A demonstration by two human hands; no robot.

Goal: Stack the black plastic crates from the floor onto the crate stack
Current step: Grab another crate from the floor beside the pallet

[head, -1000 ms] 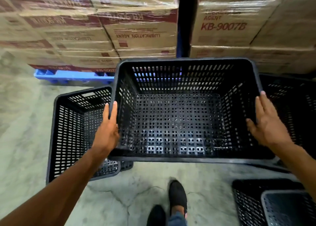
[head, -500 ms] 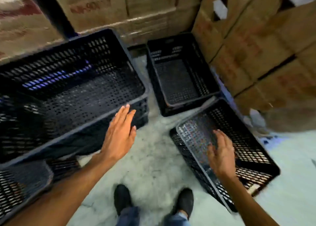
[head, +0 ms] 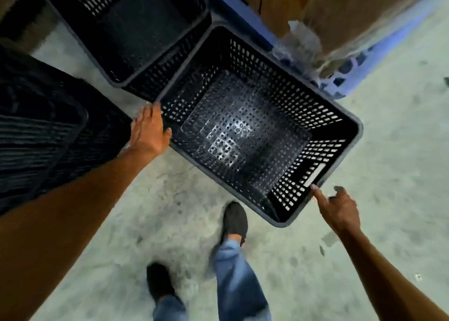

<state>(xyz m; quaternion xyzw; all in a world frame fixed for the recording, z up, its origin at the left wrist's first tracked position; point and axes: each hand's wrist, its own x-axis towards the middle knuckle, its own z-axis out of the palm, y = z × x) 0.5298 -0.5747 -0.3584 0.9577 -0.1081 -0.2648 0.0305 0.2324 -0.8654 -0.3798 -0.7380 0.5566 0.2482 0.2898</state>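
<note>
A black perforated plastic crate [head: 279, 85] stands empty on the concrete floor in front of me, turned at an angle. My left hand [head: 149, 130] lies against its near left corner, thumb on the rim and fingers stretched out. My right hand [head: 340, 207] is at the crate's right end, fingers apart, with the index fingertip touching the rim just below the handle slot. A second black crate [head: 136, 29] stands behind it, touching it. The blurred crate stack [head: 36, 126] fills the left edge.
Cardboard boxes [head: 352, 12] on a blue pallet [head: 364, 61] rise close behind the crate at the upper right. My feet [head: 234, 220] stand just before the crate's near side. Bare concrete floor [head: 401, 175] stretches to the right.
I let go of the crate set on the stack, turned right and bent down. Both hands moved from open in the air to the rim of the floor crate.
</note>
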